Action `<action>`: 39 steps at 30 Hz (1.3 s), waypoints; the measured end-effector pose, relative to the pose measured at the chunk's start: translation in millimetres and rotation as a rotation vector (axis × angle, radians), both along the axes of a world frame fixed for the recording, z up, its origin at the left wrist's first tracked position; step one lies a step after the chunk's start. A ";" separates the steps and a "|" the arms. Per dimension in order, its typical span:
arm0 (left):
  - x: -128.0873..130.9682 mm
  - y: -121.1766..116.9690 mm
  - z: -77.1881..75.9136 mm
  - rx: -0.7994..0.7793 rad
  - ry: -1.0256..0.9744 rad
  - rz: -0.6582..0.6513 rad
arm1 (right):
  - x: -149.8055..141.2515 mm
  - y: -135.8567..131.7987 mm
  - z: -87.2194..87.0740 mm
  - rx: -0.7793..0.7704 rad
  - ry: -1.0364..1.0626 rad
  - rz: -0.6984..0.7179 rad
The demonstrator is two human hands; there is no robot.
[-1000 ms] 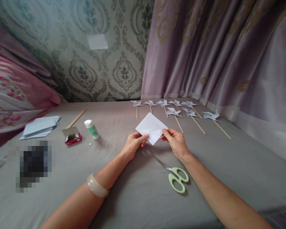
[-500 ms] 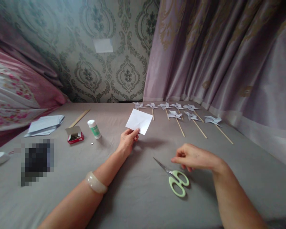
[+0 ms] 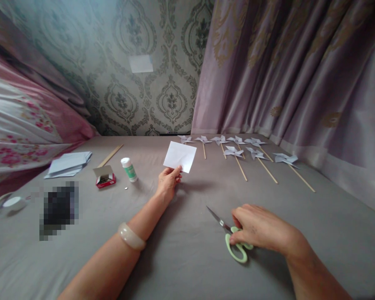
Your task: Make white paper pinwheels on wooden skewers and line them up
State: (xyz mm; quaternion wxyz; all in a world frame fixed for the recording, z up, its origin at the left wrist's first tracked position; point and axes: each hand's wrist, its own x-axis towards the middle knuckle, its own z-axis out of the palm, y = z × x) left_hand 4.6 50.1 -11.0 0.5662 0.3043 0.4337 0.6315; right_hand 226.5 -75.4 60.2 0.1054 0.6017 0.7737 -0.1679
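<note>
My left hand (image 3: 168,182) is closed on a square sheet of white paper (image 3: 179,156), pinching its lower edge with the thumb on top and tilting it up above the bed. At the right, my right hand (image 3: 260,227) curls over the light green handles of a pair of scissors (image 3: 221,222). Its thumb and fingers close about the handles and hide part of them. The scissor blades point up and left, and they look shut. The scissors appear to rest on the grey sheet (image 3: 187,233).
Several paper pinwheels on sticks (image 3: 234,152) lie at the back right. Leftward are a white and green bottle (image 3: 130,171), a small open red box (image 3: 106,181), a wooden strip (image 3: 111,155), a stack of paper (image 3: 68,164) and a roll of white tape (image 3: 14,203).
My right hand has moved down onto the scissors' handles and closed about them. The left hand still holds the paper, now turned slightly. The whole view has shifted a little.
</note>
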 end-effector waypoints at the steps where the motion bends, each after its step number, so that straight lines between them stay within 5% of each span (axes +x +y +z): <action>1: 0.0 -0.4 0.4 -0.008 -0.002 0.002 | -1.5 -1.8 1.7 0.002 -0.014 0.003; 11: 2.6 -2.2 3.4 -0.024 -0.031 0.014 | -6.5 -13.9 -6.7 0.063 -0.012 0.139; 23: 5.0 -1.8 1.6 -0.009 -0.076 -0.009 | -17.0 30.2 -29.3 0.363 0.058 -0.110; 39: 5.8 -4.4 4.6 -0.047 -0.033 -0.090 | 12.2 58.6 -41.5 0.090 0.264 -0.151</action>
